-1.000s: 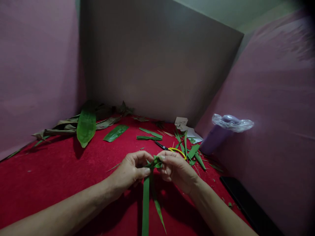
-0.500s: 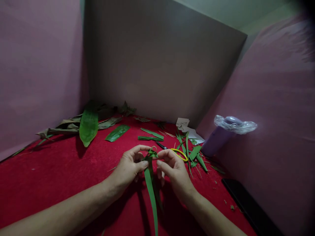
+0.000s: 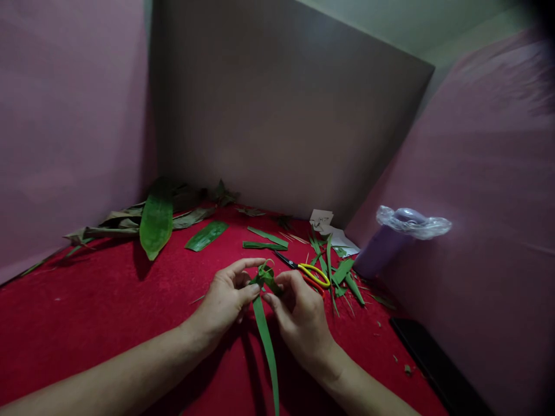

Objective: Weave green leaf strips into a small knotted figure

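My left hand (image 3: 229,293) pinches a folded green leaf strip (image 3: 266,335) between thumb and fingers. Its top is bent into a small knot-like bundle with a thin curl, and one long tail hangs down toward me. My right hand (image 3: 301,309) is closed on another part of the same strip, just right of the bundle; its fingertips are partly hidden. Beyond my right hand lie scissors (image 3: 314,275) with yellow and red handles and dark blades. Two cut leaf pieces (image 3: 265,245) rest just past the blade tips.
Cut leaf scraps (image 3: 342,271) lie on the red cloth (image 3: 108,323) at right. Behind them are white papers (image 3: 321,218) and a purple container (image 3: 381,248) topped with clear plastic. A black phone-like slab (image 3: 437,364) sits at right. Large leaves (image 3: 156,222) lie back left.
My right hand has moved slightly left and now grips part of the strip, bending it to the right. The scissors' red handle has come into sight. My left hand keeps its pinch.
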Tool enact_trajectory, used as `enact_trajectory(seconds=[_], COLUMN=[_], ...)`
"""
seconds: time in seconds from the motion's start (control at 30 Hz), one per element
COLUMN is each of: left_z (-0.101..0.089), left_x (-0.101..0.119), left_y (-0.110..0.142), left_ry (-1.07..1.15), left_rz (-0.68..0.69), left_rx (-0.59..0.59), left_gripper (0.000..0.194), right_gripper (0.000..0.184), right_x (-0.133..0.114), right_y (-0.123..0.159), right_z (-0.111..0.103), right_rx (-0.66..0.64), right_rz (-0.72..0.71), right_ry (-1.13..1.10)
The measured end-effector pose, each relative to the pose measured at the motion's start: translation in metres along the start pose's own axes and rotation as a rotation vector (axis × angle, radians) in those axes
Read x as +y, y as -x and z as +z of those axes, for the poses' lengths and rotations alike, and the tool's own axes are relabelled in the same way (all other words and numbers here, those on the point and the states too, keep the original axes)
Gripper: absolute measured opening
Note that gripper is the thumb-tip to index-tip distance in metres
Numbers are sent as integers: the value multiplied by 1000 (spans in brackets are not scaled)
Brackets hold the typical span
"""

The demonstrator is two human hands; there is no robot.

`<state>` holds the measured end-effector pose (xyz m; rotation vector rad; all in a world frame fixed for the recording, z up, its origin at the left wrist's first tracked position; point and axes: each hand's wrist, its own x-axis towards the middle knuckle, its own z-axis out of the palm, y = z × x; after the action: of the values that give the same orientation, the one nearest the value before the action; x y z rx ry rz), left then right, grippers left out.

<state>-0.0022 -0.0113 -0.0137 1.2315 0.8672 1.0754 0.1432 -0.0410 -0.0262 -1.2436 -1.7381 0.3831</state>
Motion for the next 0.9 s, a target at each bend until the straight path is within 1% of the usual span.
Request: enact_trajectory(seconds=[0.07, 0.17, 0.3, 0.37, 0.43, 0.5, 0.57, 0.63, 0.67, 0.7, 0.77, 0.83, 0.9], left_z=[0, 1, 3, 4, 5, 5, 5, 4, 3, 3, 2, 2, 2], left_x=[0, -1, -2, -3, -3, -2, -1, -1, 0, 0, 0, -1, 0], left_y=[0, 0, 0, 0, 0, 0, 0, 0, 0, 0, 1, 1, 1], left_ry=[10, 44, 36, 24, 18, 22, 41, 66, 79, 90, 104, 113, 114], left_rz=[-2, -11, -46, -59, -54, -55, -65, -77, -81, -81, -78, -72, -70], left_rx=[10, 30, 78, 98, 105, 102, 87, 61, 48, 38, 26, 32, 43], left_gripper=[45, 49, 28, 22, 20, 21, 23, 25, 25, 25, 25, 25, 24], right_gripper=[11, 16, 18, 15, 13, 17, 22, 23, 24, 24, 25, 25, 23], right_x=[0, 1, 3, 2, 0, -1, -1, 0, 1, 3, 5, 7, 6], right_y=[-1, -3, -3, -3, -4, -5, -7, -10, -11, -12, -13, -13, -12], right_z=[-2, -4, -3, -2, -1, 0, 0, 0, 0, 0, 1, 2, 2], right_rx=[7, 15, 15, 11, -6, -52, -117, -199, -236, -259, -270, -261, -279], right_rz=[-78, -145, -161, -105, 12, 164, 317, 432, 469, 494, 523, 537, 530], right_ry=[103, 187, 118, 53, -50, -227, -456, -659, -726, -762, -767, -721, -669])
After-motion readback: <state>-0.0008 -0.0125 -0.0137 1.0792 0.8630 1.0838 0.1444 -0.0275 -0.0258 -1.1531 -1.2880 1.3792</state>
